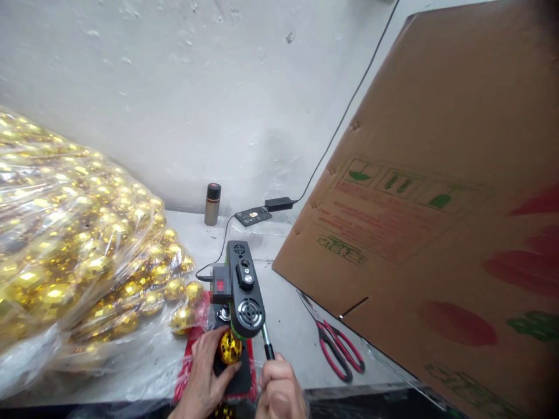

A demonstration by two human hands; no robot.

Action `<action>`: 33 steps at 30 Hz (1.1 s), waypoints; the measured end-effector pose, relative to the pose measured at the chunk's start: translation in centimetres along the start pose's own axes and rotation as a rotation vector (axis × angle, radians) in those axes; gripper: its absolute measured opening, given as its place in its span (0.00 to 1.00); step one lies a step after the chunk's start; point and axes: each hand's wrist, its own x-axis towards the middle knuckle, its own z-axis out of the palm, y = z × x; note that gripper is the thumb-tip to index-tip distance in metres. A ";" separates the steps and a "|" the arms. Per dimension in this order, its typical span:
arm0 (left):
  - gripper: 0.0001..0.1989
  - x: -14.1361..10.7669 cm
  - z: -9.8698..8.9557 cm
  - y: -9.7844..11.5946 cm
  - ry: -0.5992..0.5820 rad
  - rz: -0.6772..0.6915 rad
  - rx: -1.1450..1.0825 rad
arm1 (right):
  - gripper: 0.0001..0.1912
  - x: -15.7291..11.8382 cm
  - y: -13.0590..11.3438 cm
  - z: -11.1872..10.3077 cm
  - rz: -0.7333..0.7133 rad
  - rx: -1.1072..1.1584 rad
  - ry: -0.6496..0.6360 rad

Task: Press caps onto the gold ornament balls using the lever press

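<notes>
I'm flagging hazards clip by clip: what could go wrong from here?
The left hand has its fingers around the gold ball, right by the head of the black device; if the lever in the right hand moves that head, a fingertip might get pinched. The ball is round, so it could slip or roll. The red-handled scissors lie near the table's front edge and might get knocked off.

The bottom edge cuts off the right hand (282,390); the carton's red print (371,218) is blurred.
</notes>
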 end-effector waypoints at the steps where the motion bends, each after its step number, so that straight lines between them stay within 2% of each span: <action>1: 0.24 0.0 0.0 0.0 0.000 -0.002 0.001 | 0.24 -0.1 0.1 0.0 -0.003 -0.001 0.002; 9: 0.24 0.1 0.0 -0.2 -0.003 -0.006 0.012 | 0.24 -0.3 0.9 0.2 -0.067 0.026 -0.007; 14: 0.24 0.1 -0.1 -0.2 0.006 0.008 0.021 | 0.25 -0.8 0.1 0.4 0.080 0.044 0.014; 23: 0.26 0.1 0.0 -0.5 -0.018 0.016 0.010 | 0.24 -0.7 -0.4 0.6 0.093 0.050 0.018; 30: 0.26 0.4 -0.3 0.2 -0.002 0.009 -0.013 | 0.23 -1.2 0.4 0.5 0.066 0.073 0.009; 33: 0.26 0.5 -0.3 0.4 0.006 -0.009 -0.022 | 0.24 -1.0 1.0 0.9 -0.015 0.061 0.057</action>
